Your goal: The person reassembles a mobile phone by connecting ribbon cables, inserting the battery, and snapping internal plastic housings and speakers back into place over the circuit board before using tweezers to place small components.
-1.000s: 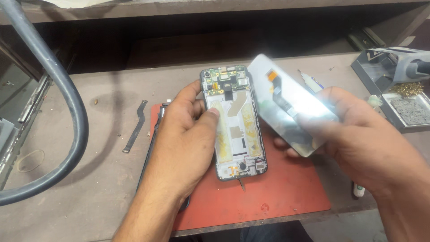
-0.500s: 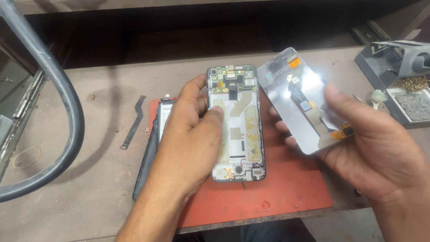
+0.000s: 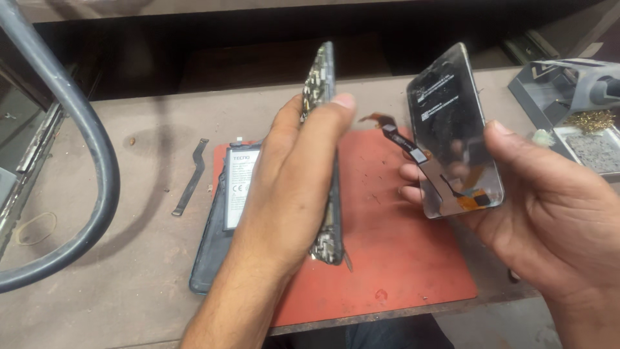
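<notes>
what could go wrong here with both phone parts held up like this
The flat cable hanging off the screen panel in the right hand dangles bare and could snag or crease. The left hand holds the phone frame on edge above the red mat; a slip could knock its exposed boards.

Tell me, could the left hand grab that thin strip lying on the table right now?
Probably not yet: the left hand is full, gripping the phone frame on edge. The thin strip lies bare on the table, nothing covering it.
</notes>
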